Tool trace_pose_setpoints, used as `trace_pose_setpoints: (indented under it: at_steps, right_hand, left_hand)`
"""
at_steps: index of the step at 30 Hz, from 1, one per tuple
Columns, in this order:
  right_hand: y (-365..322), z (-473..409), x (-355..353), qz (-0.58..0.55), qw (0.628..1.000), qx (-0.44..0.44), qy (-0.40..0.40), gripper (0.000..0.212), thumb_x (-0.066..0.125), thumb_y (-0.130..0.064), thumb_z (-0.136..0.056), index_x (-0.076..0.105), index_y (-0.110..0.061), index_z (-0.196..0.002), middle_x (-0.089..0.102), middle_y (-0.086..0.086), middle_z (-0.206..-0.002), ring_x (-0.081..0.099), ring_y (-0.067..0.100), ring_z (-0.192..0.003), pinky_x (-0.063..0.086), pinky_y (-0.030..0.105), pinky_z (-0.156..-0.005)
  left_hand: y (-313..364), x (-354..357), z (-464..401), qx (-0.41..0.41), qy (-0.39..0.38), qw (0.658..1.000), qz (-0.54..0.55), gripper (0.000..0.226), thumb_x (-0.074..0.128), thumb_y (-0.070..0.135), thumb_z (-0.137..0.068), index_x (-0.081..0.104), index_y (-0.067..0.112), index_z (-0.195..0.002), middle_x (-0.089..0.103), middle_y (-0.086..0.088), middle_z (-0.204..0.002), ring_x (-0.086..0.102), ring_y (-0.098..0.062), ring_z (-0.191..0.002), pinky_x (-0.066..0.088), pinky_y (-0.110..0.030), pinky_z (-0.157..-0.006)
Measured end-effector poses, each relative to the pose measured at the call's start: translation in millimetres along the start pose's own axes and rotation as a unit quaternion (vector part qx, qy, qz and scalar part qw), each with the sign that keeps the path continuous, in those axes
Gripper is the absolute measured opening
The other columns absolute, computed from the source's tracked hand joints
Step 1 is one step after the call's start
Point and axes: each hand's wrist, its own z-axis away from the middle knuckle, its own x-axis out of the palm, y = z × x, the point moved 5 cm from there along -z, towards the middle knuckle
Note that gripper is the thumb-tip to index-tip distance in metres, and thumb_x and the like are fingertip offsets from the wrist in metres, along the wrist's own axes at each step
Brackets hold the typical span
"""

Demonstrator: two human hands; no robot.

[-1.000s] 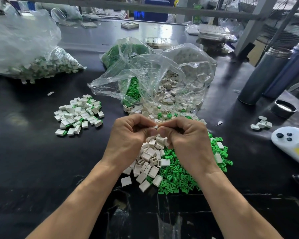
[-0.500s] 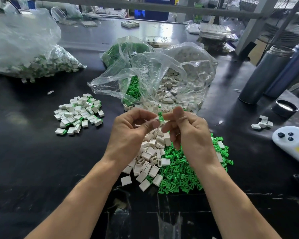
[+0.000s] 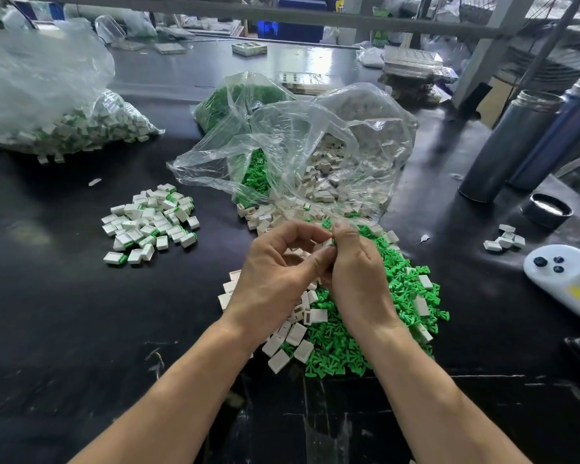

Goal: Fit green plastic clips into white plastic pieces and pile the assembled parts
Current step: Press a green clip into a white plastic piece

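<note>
- Pinching together above the loose heaps: left hand [image 3: 275, 272] + right hand [image 3: 355, 272] both grip one white piece [image 3: 327, 244], green clip [image 3: 326, 224] at its top.
- Keep clip square w/ slot, push straight; prob needs full seating.
- Then drop on finished pile [image 3: 151, 222], left.

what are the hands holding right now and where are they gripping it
Both hands pinch one small white piece between fingertips, left hand and right hand at opposite ends. Whether a green clip is in it cannot be told.

Bright green clips [image 3: 342, 349] lie heaped beside white pieces [image 3: 287, 343] on a glossy black tabletop [image 3: 64, 329]; white-and-green assembled parts [image 3: 149, 226] sit nearby, with clear bags [image 3: 315, 145] and a white controller [image 3: 563, 272] bearing dark buttons.
</note>
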Motion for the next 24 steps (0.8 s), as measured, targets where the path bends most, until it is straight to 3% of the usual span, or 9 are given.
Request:
trace_pose_setpoints:
  at_steps: [5, 6, 9, 11, 16, 19, 24]
  right_hand:
    - [2.4, -2.5, -3.3, 0.021, 0.998, -0.025, 0.055, 0.052, 0.034, -0.042, -0.100, 0.078, -0.036, -0.072, 0.076, -0.010, -0.074, 0.074, 0.003, -0.075, 0.056, 0.017, -0.063]
    - [2.0, -2.6, -3.2, 0.025, 0.998, -0.025, 0.061, 0.052, 0.034, -0.041, -0.100, 0.079, -0.030, -0.074, 0.078, -0.008, -0.079, 0.075, 0.006, -0.080, 0.058, 0.020, -0.066]
    - [-0.7, -2.3, -2.8, 0.052, 0.995, -0.030, 0.079, 0.056, 0.034, -0.041, -0.099, 0.073, -0.010, -0.074, 0.076, 0.007, -0.077, 0.075, 0.022, -0.081, 0.062, 0.046, -0.075]
    - [-2.5, -2.2, -2.4, 0.060, 0.994, -0.036, 0.089, 0.058, 0.033, -0.041, -0.099, 0.070, -0.007, -0.070, 0.073, 0.006, -0.071, 0.073, 0.025, -0.076, 0.061, 0.050, -0.074]
    - [-3.4, -1.7, -2.2, 0.064, 0.992, -0.060, 0.091, 0.058, 0.032, -0.041, -0.100, 0.072, -0.018, -0.064, 0.074, -0.005, -0.069, 0.072, 0.011, -0.070, 0.060, 0.033, -0.067]
    - [-5.6, -0.6, -1.1, 0.057, 0.992, -0.073, 0.083, 0.057, 0.031, -0.038, -0.102, 0.076, -0.035, -0.068, 0.074, -0.012, -0.070, 0.072, 0.004, -0.071, 0.055, 0.018, -0.062]
    - [-6.0, 0.8, 0.3, 0.056, 0.993, -0.078, 0.073, 0.058, 0.033, -0.034, -0.109, 0.076, -0.043, -0.071, 0.073, -0.015, -0.070, 0.072, 0.002, -0.073, 0.055, 0.016, -0.065]
  left_hand:
    - [1.7, 2.1, 2.3, 0.004, 0.019, 1.000, 0.014, 0.014, 0.073, 0.005, -0.092, 0.070, -0.001, -0.104, 0.072, -0.021, -0.101, 0.074, -0.033, -0.084, 0.062, -0.033, -0.074]
    - [1.6, 2.4, 2.7, 0.004, 0.022, 1.000, 0.016, 0.013, 0.073, 0.004, -0.092, 0.070, -0.002, -0.104, 0.073, -0.021, -0.101, 0.073, -0.038, -0.087, 0.062, -0.034, -0.075]
    - [1.7, 2.6, 3.3, 0.008, 0.027, 0.999, 0.018, 0.011, 0.073, 0.004, -0.092, 0.071, -0.001, -0.102, 0.074, -0.018, -0.099, 0.072, -0.039, -0.091, 0.062, -0.033, -0.077]
    - [2.4, 2.7, 3.4, 0.009, 0.027, 0.999, 0.022, 0.010, 0.073, 0.005, -0.092, 0.072, 0.001, -0.101, 0.075, -0.017, -0.099, 0.072, -0.038, -0.092, 0.062, -0.033, -0.079]
    - [2.5, 1.1, 3.2, 0.005, 0.028, 0.999, 0.028, 0.010, 0.074, 0.005, -0.092, 0.072, 0.001, -0.101, 0.075, -0.018, -0.100, 0.074, -0.033, -0.089, 0.062, -0.032, -0.078]
    - [3.4, 1.2, 3.2, 0.002, 0.030, 0.999, 0.028, 0.011, 0.074, 0.005, -0.091, 0.072, 0.000, -0.100, 0.074, -0.019, -0.100, 0.073, -0.025, -0.085, 0.062, -0.031, -0.078]
    - [2.7, 0.5, 3.3, 0.002, 0.033, 0.999, 0.020, 0.013, 0.074, 0.008, -0.091, 0.072, 0.001, -0.102, 0.074, -0.018, -0.099, 0.074, -0.030, -0.086, 0.062, -0.035, -0.078]
